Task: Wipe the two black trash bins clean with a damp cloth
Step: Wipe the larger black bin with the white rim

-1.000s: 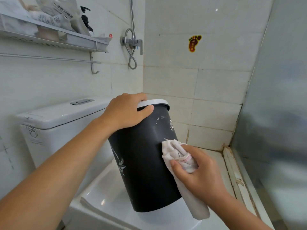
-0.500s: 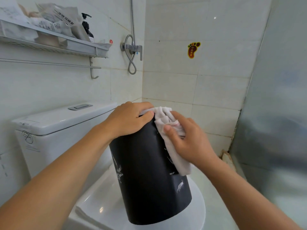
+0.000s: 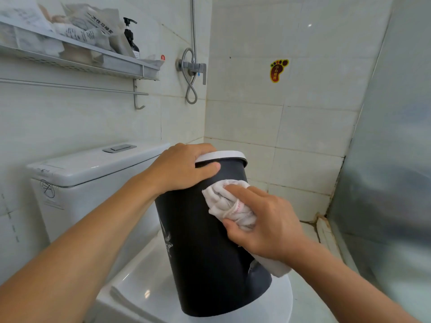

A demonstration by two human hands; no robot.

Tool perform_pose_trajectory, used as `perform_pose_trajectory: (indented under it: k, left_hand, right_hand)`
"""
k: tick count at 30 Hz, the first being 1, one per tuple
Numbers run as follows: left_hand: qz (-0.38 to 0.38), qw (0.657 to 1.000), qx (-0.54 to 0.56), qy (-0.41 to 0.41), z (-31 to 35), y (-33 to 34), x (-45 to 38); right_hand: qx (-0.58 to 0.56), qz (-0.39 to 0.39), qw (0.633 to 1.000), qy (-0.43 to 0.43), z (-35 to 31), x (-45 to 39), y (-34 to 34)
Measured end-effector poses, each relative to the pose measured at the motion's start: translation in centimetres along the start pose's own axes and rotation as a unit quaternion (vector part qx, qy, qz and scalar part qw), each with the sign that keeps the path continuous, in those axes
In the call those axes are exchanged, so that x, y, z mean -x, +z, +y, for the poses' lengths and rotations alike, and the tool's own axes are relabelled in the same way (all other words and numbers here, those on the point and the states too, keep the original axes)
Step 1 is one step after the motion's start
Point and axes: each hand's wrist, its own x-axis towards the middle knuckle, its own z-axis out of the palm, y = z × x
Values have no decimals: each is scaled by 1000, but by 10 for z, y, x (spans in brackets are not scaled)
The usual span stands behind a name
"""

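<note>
Tilted black cylindrical plastic trash bin with white rim [image 3: 205,248], standing on the closed white toilet lid [image 3: 140,292] and leaning toward the white ceramic cistern [image 3: 93,169]. Left hand [image 3: 182,169] gripping the bin's rim, fingers curled over the top edge, thumb lying along the black wall. Right hand [image 3: 263,220] pressing a crumpled white damp cloth [image 3: 226,201] against the bin's upper side, thumb and fingers pinching the bunched fabric, a loose tail of cloth hanging below the wrist. Pale scuffs and a light printed motif showing on the bin's wall. Surrounding room: glossy white wall tiles [image 3: 291,127] with darkened grout near the floor corner; chrome shower valve with looped hose [image 3: 192,71]; yellow-and-red foot-shaped sticker [image 3: 278,70]; white metal wall shelf [image 3: 98,61] carrying packets and a black pump bottle [image 3: 131,38], rail beneath; frosted glass panel [image 3: 391,159] at right.
</note>
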Motion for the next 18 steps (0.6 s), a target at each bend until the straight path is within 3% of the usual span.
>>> perform_pose_trajectory:
  k: [7, 11, 13, 18]
  left_hand:
    - [4, 1000, -8, 7, 4, 1, 1]
    - [12, 1000, 2, -14, -3, 0, 1]
    - [9, 1000, 18, -13, -5, -1, 3]
    - [8, 999, 30, 12, -1, 2, 2]
  right_hand:
    - [-22, 49, 993, 109, 15, -25, -5]
    - [-8, -16, 1000, -13, -1, 0, -7]
    - [0, -29, 999, -29, 1, 3, -8]
    - [-33, 78, 991, 105, 15, -29, -2]
